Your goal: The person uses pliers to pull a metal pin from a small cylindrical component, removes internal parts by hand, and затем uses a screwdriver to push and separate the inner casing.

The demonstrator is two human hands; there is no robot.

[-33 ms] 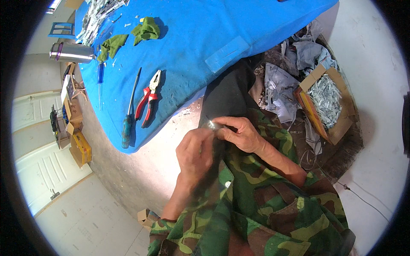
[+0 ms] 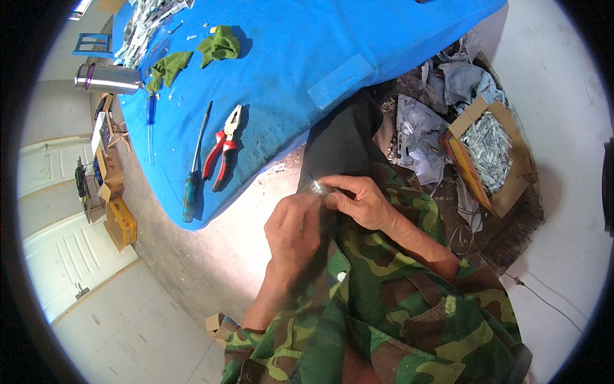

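While the right hand [image 2: 361, 201] is pinching a small shiny piece [image 2: 317, 188] between thumb and forefinger, the left hand [image 2: 291, 225] is resting curled at seven o'clock from it; its fingertips are hiding, so I cannot tell whether they are gripping too. The piece (too tiny and bright for its shape to show) is sitting between the hands in front of a black trouser leg [image 2: 336, 144], probably so that both are working close to the body. At ten o'clock, red-handled pliers [image 2: 225, 146] are lying on a blue cloth [image 2: 281, 77], and a teal-handled screwdriver [image 2: 190, 198] is lying just beyond them, handle toward the person, presumably for an easy reach. Two crumpled green cloths [image 2: 219, 47] are resting at eleven o'clock. Toward three o'clock, a tilted cardboard box [image 2: 515, 189] is standing open, its walls apparently keeping the silvery strips [image 2: 491, 150] together.
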